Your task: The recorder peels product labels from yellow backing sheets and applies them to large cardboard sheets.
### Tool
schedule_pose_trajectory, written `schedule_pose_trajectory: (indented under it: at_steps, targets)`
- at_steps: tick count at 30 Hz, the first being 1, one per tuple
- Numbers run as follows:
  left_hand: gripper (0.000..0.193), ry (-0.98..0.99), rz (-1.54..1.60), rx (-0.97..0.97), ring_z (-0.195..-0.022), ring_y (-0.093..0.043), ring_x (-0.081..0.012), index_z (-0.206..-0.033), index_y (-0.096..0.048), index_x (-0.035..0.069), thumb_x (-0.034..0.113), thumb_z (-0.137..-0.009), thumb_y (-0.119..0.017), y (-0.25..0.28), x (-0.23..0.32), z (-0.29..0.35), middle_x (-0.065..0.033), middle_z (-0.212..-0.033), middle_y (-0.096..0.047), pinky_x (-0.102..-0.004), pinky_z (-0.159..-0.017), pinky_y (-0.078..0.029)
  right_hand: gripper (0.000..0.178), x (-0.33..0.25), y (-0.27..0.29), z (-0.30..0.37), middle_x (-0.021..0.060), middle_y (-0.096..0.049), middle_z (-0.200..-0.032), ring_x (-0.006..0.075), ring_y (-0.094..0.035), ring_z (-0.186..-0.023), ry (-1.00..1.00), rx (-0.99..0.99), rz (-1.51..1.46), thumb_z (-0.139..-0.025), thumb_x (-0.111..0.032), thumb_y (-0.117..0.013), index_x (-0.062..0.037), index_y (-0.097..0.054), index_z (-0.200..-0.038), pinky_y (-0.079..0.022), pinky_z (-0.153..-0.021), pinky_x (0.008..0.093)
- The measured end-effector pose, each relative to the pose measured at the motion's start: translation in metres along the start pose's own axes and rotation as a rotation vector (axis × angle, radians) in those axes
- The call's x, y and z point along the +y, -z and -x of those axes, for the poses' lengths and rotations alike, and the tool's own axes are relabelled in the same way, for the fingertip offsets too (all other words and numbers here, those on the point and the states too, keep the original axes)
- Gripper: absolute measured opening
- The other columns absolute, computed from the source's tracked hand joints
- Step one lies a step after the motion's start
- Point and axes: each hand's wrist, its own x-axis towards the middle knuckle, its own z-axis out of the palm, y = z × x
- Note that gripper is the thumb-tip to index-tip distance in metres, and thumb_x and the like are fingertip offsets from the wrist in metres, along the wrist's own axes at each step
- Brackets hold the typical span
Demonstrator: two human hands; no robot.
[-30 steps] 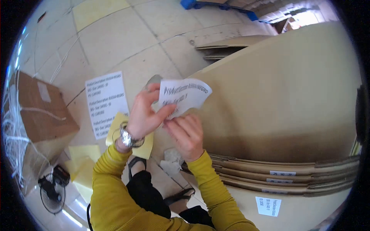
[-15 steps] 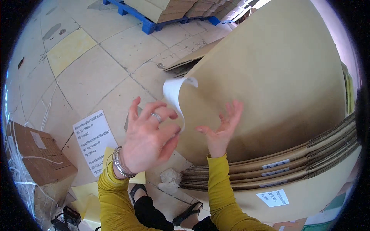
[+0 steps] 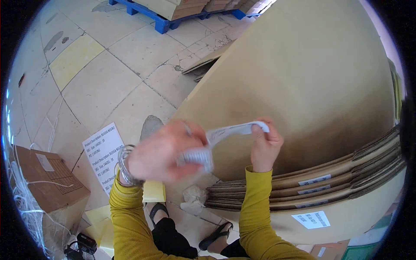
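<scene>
A curled white printed label (image 3: 229, 131) is stretched between my two hands in front of a large flat cardboard sheet (image 3: 312, 82). My left hand (image 3: 162, 151), smeared by motion, is closed on one end, and part of the label bends below its fingers. Thumb and fingers of my right hand (image 3: 266, 147) pinch the other end. Beneath the right forearm, several folded cardboard cartons (image 3: 277, 190) stand in a row, with small white labels on their edges. The nearest carton bears a white label (image 3: 311, 219) on its face.
A white printed sheet (image 3: 104, 151) lies on the tiled floor at left, near yellow paper (image 3: 102, 229). Left of that, a brown box (image 3: 54, 177) stands beside tangled white strapping (image 3: 26, 203). Cartons rest on a blue pallet (image 3: 162, 25) at the back.
My right hand has gone from open to pinching the label's free end. The label, which curled upward from my left hand, is now drawn across between both hands.
</scene>
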Motion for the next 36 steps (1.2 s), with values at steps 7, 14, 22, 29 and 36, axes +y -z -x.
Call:
schedule_pose_trajectory:
  at_steps: [7,14,22,29,36]
  targets:
    - [0.023,0.385,0.312,0.566,-0.061,-0.058,-0.0125,-0.081,-0.063,-0.001,0.016,-0.070,-0.073,0.030,-0.071,-0.058,-0.0066,-0.069,-0.064,-0.0261,-0.056,-0.045,0.036,-0.031,0.013,-0.025,0.0049,-0.061,-0.079,0.0072,-0.052,-0.071,0.121,0.307,0.140,-0.075,-0.004,-0.071,0.0064,-0.057,-0.106,-0.041,-0.068,0.0191]
    - [0.024,0.305,0.223,0.700,-0.063,-0.059,-0.0112,-0.081,-0.065,-0.002,0.020,-0.074,-0.071,0.027,-0.118,-0.138,-0.0072,-0.070,-0.064,-0.0249,-0.056,-0.045,0.070,-0.044,0.031,-0.070,0.0004,-0.050,-0.062,0.0064,-0.044,-0.057,0.178,0.495,0.389,-0.071,0.001,-0.070,0.0054,-0.034,-0.131,-0.034,-0.056,0.0194]
    - [0.027,0.347,-0.078,0.916,-0.059,-0.058,-0.0152,-0.080,-0.067,0.001,0.026,-0.071,-0.073,0.008,-0.145,-0.163,-0.0092,-0.066,-0.062,-0.0274,-0.056,-0.045,0.073,-0.030,0.035,-0.089,0.0046,-0.055,-0.066,0.0102,-0.050,-0.061,0.243,0.575,0.646,-0.072,0.001,-0.069,-0.0019,-0.032,-0.134,-0.041,-0.061,0.0240]
    - [0.021,0.293,0.244,0.953,-0.056,-0.055,-0.0113,-0.079,-0.067,0.000,0.020,-0.072,-0.072,0.002,-0.150,-0.167,-0.0057,-0.063,-0.062,-0.0245,-0.053,-0.044,0.074,-0.024,0.033,-0.090,0.0036,-0.054,-0.064,0.0107,-0.048,-0.058,0.304,0.613,0.683,-0.071,0.000,-0.069,-0.0036,-0.032,-0.135,-0.041,-0.058,0.0255]
    - [0.024,0.281,0.235,0.956,-0.055,-0.055,-0.0098,-0.079,-0.067,0.001,0.022,-0.070,-0.074,0.000,-0.163,-0.171,-0.0056,-0.063,-0.062,-0.0243,-0.053,-0.044,0.073,-0.021,0.034,-0.092,0.0026,-0.052,-0.065,0.0109,-0.045,-0.057,0.334,0.626,0.676,-0.071,-0.001,-0.070,-0.0034,-0.033,-0.134,-0.040,-0.056,0.0262]
